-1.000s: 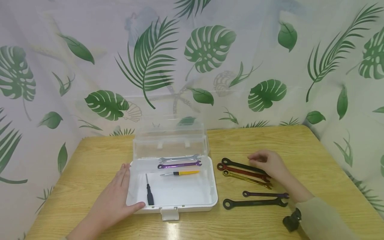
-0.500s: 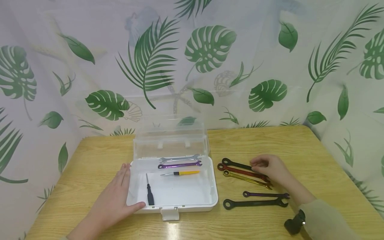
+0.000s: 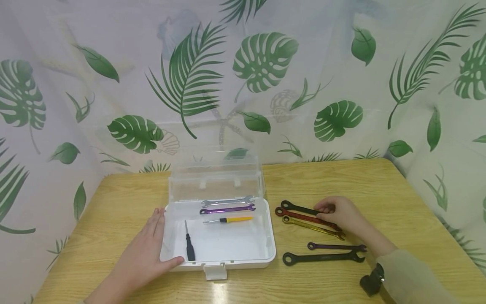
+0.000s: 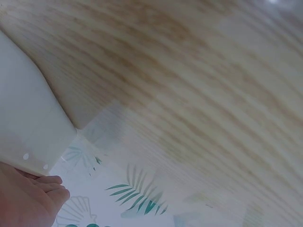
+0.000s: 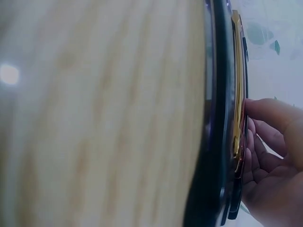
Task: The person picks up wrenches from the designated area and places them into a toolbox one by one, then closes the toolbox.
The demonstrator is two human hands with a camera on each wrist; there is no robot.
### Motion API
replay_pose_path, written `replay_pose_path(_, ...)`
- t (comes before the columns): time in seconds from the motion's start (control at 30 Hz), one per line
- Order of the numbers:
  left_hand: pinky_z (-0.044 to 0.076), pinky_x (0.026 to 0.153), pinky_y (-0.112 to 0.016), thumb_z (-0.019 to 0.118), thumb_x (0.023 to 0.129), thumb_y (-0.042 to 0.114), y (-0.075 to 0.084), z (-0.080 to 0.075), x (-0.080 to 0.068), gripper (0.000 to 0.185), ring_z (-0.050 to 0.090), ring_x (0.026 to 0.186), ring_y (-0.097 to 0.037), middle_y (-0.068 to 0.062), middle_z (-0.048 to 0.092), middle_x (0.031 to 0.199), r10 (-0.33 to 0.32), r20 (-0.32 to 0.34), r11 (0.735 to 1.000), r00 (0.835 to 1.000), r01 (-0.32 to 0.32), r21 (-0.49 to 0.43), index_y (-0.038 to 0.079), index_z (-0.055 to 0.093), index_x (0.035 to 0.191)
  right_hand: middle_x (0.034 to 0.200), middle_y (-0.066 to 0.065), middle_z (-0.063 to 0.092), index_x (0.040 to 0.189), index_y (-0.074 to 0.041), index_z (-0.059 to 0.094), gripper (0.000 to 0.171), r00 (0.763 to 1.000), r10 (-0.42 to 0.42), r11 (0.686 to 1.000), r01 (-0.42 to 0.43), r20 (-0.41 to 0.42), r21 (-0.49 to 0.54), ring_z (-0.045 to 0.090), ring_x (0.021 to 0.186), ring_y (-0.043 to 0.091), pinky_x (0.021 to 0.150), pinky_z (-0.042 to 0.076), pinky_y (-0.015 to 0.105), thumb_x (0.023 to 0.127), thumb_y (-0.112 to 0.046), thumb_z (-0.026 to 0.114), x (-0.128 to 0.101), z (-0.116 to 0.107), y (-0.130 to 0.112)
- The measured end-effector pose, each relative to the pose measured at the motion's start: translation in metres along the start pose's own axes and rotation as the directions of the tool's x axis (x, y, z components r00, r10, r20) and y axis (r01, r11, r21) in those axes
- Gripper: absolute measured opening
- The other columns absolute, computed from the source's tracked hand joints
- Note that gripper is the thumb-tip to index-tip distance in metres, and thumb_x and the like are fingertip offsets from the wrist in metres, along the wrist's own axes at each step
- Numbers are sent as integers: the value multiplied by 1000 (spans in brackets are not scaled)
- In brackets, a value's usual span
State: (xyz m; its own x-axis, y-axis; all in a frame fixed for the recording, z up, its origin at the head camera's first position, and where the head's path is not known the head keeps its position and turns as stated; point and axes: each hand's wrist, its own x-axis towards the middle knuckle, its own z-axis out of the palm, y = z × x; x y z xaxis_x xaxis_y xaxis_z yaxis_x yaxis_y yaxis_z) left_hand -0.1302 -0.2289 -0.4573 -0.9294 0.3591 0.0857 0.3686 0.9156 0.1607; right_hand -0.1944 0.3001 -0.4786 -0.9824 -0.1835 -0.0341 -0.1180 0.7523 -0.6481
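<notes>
My left hand [image 3: 146,249] lies flat on the table against the left wall of an open white plastic box [image 3: 267,249], thumb on its front corner; the left wrist view shows that box corner [image 4: 28,132] beside the fingers [image 4: 33,189]. My right hand [image 3: 328,210] sits over a row of wrenches to the right of the box, and its curled fingers pinch the far black wrench [image 3: 300,207]. A red wrench [image 3: 300,216] and a gold wrench [image 3: 309,226] lie just in front. In the right wrist view the thumb [image 5: 270,111] meets the wrenches beyond the gold one [image 5: 236,94].
Inside the box lie a silver wrench [image 3: 228,200], a purple wrench [image 3: 228,208], a yellow-handled screwdriver [image 3: 233,219] and a black screwdriver [image 3: 189,249]. The clear lid [image 3: 216,177] stands up behind. A small purple wrench [image 3: 336,246] and a large black wrench [image 3: 322,256] lie nearer me.
My right hand has come down and slightly nearer, and its fingers have curled onto the far black wrench. The left hand and the box have stayed put.
</notes>
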Motion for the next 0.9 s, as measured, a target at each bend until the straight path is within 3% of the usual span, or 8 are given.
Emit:
replay_pose_path(0.37,36,127,-60,68,88,76,0,-1,-2,126,30,158,-51,-36,25,170,-3,1,1000,1000,3,-11,-17,23,161,91,7,71,104,2,77,14,1000,7,1000,-7,22,-1,60,81,12,68,52,23,92,-5,77,4,2,0)
replay_pose_path(0.9,36,127,-59,69,87,76,-2,1,-1,126,30,158,-50,-34,25,170,7,-7,1000,1000,-7,-14,-16,24,161,93,7,75,103,2,76,14,993,-77,997,78,91,-8,66,81,10,67,56,22,93,-6,79,6,-9,1)
